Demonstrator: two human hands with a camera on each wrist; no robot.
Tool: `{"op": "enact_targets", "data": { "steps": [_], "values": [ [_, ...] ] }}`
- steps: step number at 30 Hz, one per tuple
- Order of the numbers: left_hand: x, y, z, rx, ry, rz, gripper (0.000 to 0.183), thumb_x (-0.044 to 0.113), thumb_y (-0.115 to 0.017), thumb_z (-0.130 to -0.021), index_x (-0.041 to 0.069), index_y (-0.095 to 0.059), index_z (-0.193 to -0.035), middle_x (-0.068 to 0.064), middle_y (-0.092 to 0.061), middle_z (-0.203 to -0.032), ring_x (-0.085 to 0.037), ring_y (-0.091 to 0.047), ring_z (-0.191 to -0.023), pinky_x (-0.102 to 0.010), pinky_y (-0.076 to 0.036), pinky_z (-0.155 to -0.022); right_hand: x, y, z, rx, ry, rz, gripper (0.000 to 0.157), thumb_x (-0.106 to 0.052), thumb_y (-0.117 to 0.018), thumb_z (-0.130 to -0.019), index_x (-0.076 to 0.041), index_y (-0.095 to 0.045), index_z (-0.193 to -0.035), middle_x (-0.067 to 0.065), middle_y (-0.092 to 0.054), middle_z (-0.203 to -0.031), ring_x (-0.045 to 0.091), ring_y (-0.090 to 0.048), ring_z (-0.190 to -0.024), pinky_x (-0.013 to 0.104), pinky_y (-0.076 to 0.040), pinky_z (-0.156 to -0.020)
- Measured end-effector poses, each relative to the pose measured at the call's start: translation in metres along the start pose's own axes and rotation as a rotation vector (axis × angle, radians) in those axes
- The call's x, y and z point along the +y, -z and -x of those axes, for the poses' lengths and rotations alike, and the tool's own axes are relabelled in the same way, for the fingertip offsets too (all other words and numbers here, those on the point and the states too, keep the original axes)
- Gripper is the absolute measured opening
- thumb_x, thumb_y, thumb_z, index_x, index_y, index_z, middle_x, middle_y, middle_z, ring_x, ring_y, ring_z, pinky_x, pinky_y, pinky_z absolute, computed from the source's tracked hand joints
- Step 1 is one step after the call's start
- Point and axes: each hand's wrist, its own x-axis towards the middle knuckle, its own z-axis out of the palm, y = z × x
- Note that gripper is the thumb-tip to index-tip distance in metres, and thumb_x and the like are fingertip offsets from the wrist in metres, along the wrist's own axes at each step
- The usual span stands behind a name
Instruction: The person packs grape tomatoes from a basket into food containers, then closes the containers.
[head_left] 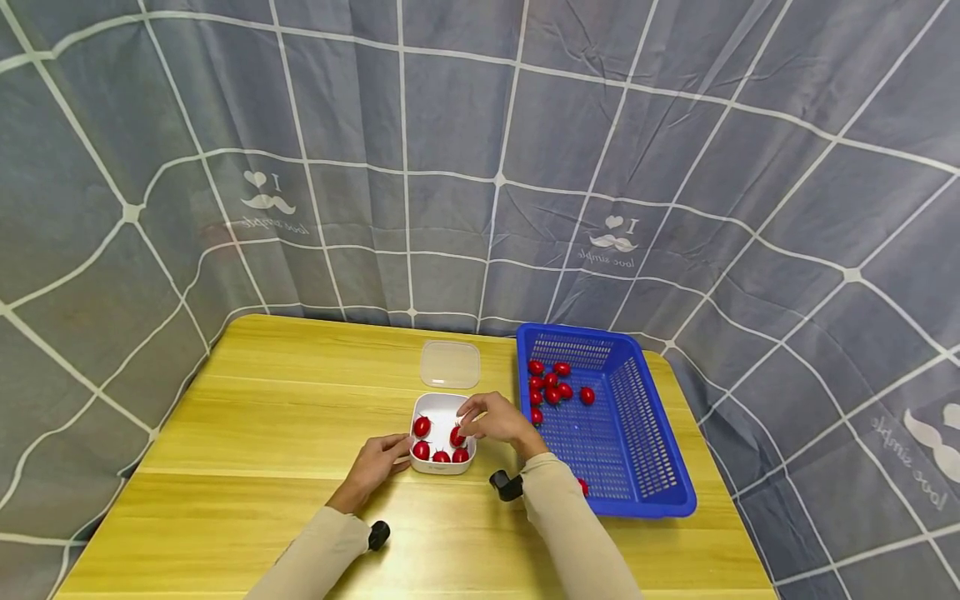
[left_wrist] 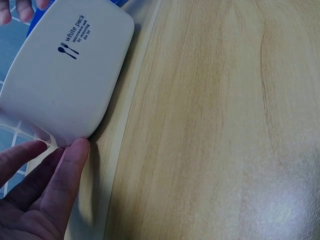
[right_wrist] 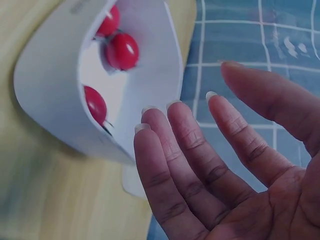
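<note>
A white plastic box (head_left: pixel 441 468) stands on the table with several red cherry tomatoes (head_left: pixel 422 451) inside, along its left, front and right sides. My left hand (head_left: pixel 378 463) rests its fairly straight fingertips against the box's left side; in the left wrist view the fingertips (left_wrist: pixel 77 146) touch its lower corner. Over the right side of the box hovers my right hand (head_left: pixel 491 417), close above a tomato (head_left: pixel 456 436). Seen from the right wrist, its fingers (right_wrist: pixel 187 132) are spread and loosely bent, with nothing held between them.
To the right stands a blue perforated basket (head_left: pixel 660 433) with several cherry tomatoes (head_left: pixel 552 395), mostly along its left side. Behind the box lies a translucent lid (head_left: pixel 450 364). A grey checked curtain (head_left: pixel 450 208) surrounds the wooden table (head_left: pixel 285 400).
</note>
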Motion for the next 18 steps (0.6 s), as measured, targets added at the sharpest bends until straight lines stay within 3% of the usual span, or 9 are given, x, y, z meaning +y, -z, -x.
{"op": "enact_targets", "data": {
  "steps": [18],
  "values": [
    [0.002, 0.0, 0.001, 0.007, 0.007, -0.004, 0.039, 0.009, -0.053, -0.099, -0.02, -0.051, -0.125, -0.032, -0.055, -0.125, -0.034, -0.06, -0.11, -0.038, -0.056, -0.09, 0.015, 0.056, 0.016, 0.198, 0.007, -0.112, 0.024, -0.001, -0.07, -0.084, 0.005, -0.065, -0.106, 0.014, -0.067, -0.093, 0.02, -0.064, -0.08, 0.043, -0.06, -0.078]
  ]
}}
